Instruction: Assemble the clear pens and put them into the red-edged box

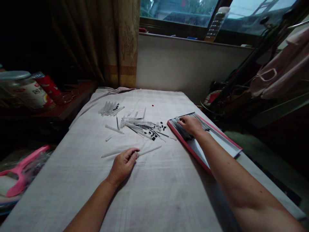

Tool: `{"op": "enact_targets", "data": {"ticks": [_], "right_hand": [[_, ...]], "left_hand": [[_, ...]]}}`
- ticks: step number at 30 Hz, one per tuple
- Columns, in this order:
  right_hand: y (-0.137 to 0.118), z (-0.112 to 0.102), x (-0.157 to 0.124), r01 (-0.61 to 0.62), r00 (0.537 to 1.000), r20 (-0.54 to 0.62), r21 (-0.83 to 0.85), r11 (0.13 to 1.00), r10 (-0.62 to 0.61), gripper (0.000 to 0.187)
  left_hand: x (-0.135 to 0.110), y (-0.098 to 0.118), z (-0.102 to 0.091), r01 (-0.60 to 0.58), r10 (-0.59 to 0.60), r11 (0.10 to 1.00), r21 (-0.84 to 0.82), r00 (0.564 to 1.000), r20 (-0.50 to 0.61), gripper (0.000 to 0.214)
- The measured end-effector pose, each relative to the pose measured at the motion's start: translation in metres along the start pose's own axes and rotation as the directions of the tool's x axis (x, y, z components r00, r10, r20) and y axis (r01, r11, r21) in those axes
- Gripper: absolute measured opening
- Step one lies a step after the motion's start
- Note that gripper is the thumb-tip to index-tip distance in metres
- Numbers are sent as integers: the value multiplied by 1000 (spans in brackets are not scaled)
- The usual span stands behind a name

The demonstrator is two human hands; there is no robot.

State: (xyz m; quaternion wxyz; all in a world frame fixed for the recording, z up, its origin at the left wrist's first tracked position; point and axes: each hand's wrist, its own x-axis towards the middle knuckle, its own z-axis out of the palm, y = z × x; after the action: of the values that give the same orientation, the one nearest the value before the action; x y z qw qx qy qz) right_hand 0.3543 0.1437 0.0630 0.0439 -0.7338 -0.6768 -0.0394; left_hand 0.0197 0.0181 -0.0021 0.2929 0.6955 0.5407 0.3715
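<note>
My left hand (124, 164) is closed on a clear pen barrel (151, 150) low over the cloth, its end pointing right. Another clear tube (109, 154) lies just behind that hand. My right hand (191, 125) reaches into a shallow box with a red rim (177, 137), over the dark-tipped pens (184, 132) lined up in its far part. Its fingers are bent down among them; whether they grip one is hidden. Between the hands lies a loose heap of pen barrels and refills (137, 124), with small black caps (153, 137) at its right end.
A neater bundle of clear caps (108, 109) lies at the far left of the white cloth (154, 193), and a tiny red piece (153, 105) behind the heap. Left stands a side table with a jar (26, 91); a pink-handled object (24, 167) sits below it. A bottle (217, 24) stands on the windowsill.
</note>
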Motion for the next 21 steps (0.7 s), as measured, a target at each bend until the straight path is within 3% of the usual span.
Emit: {"op": "enact_targets", "data": {"ticks": [5,13,16,21], "right_hand": [[-8,9,1,15,999,34,-112,994,-12,34],[-5,9,9,-9,999,35,-120,993,13,38],[-12,4,7,-31,999,-16,-98,995,29,40],[-48,5,-6,132,989,-61,-13,991,-133,36]], "left_hand": [[0,-2,0,-8,8,1000,-3,1000,3,31],[0,0,0,-24,24,1000,-17,1000,1,27],[-1,0,0,-5,5,999,-34,1000,-1,27],[0,-1,0,49,-48,994,-97,999,8,28]]}}
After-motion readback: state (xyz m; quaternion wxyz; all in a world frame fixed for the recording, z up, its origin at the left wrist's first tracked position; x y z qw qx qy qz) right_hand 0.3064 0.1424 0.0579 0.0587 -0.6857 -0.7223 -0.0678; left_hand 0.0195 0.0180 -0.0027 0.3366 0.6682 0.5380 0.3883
